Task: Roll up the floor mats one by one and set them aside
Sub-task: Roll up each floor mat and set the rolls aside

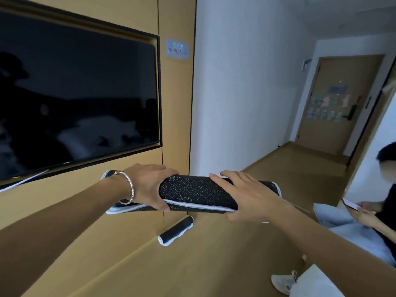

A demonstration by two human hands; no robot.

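The left hand and right hand both gripped a rolled mat, holding it in the air, roughly level, in front of the wall. The left hand closed round the roll near its left end, fingers curled over the top and thumb underneath at the white edge. The right hand took it further right, fingers laid over the top and thumb hooked under the lower edge. The mat was black with small pale dots and a white border; its loose white edge ran along the lower side of the roll, and both ends stuck out past the hands. A silver bracelet sat on the left wrist.

Below the held roll, a second mat lay rolled on the wood floor, close against the foot of the wall and tilted to it.

A dark TV was set into the wood panel at left, with a small blue sign beside it. A door stood at the far end of the passage. At right, a seated person held a phone. A white shoe showed at the bottom edge.
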